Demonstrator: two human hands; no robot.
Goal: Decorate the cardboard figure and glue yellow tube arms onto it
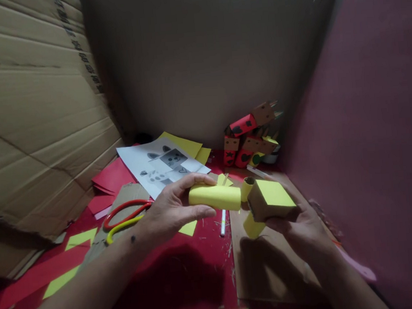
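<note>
Between its thumb and fingers my left hand [181,204] grips a yellow paper-covered tube [215,197], held nearly level. My right hand [302,228] is closed on a small cardboard box [272,199] with yellow paper on its upper face. The tube's right end points toward the box, with a narrow gap between them. Behind and below the box stand two short yellow tubes, one upper [247,189] and one lower [253,226]; whether they touch the box I cannot tell.
Scissors [124,214] with red and yellow handles lie left. A printed animal sheet [163,163] rests on coloured paper behind. Finished red-and-brown paper figures [244,141] stand at the back right. A cardboard sheet [273,269] lies under my right hand. Walls of cardboard [34,92] and pink [370,135] flank the table.
</note>
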